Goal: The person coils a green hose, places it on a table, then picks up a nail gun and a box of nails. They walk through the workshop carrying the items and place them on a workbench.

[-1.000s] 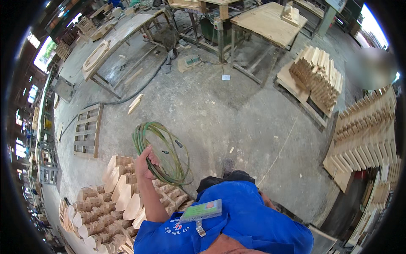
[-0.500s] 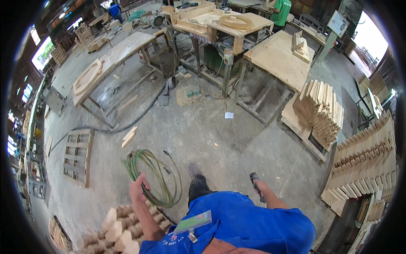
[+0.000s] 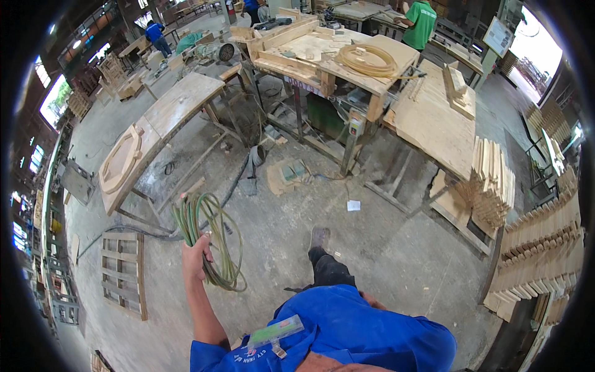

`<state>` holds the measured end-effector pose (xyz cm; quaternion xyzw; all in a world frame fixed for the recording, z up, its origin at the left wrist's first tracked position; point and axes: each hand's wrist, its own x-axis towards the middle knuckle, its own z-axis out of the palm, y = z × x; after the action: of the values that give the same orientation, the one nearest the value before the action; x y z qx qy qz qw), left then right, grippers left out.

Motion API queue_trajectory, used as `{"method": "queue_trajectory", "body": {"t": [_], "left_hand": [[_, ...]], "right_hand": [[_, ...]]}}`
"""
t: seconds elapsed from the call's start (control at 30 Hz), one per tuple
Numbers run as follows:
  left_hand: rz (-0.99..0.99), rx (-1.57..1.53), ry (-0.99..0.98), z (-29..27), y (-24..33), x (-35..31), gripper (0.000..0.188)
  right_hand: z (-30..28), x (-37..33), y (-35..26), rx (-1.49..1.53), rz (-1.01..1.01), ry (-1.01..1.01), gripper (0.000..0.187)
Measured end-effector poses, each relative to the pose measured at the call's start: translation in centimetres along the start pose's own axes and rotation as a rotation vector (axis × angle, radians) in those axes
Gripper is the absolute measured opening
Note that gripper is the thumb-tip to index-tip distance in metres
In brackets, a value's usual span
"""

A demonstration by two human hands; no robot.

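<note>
My left hand (image 3: 197, 255) is closed round a coiled green hose (image 3: 230, 273), held up in front of me on the left. The loops hang loose over the floor, and no other thing touches them. Of my right hand (image 3: 373, 302) only a small patch of skin shows beside my blue shirt. Its fingers are hidden behind my body, so whatever they hold cannot be seen.
A plywood-topped workbench (image 3: 434, 127) and a machine table with a coiled tan hose (image 3: 367, 60) stand ahead. Left are a long table (image 3: 180, 102) and a pallet (image 3: 123, 273). Stacked wooden parts (image 3: 493, 180) line the right. A person in green (image 3: 420, 25) stands beyond.
My left hand has lifted the hose coil forward, and I have stepped ahead, nearer the benches. My right hand, which held a dark object, has swung back mostly out of sight.
</note>
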<state>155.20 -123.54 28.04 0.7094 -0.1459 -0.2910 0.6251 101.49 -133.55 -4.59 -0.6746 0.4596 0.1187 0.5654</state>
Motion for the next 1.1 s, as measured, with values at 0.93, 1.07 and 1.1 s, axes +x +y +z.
{"method": "queue_trajectory", "body": {"t": [0.93, 1.07, 1.1], "left_hand": [[0.244, -0.088, -0.108, 19.7, 26.8, 54.0, 0.022], [0.298, -0.036, -0.051, 17.9, 29.1, 60.8, 0.023], [0.332, -0.023, -0.061, 17.4, 30.0, 62.7, 0.021]], "right_hand": [[-31.2, 36.1, -31.3, 1.023, 0.413, 0.443, 0.034], [-30.8, 40.4, -34.1, 0.727, 0.540, 0.312, 0.039], [-30.6, 41.5, -34.6, 0.594, 0.507, 0.288, 0.040]]}}
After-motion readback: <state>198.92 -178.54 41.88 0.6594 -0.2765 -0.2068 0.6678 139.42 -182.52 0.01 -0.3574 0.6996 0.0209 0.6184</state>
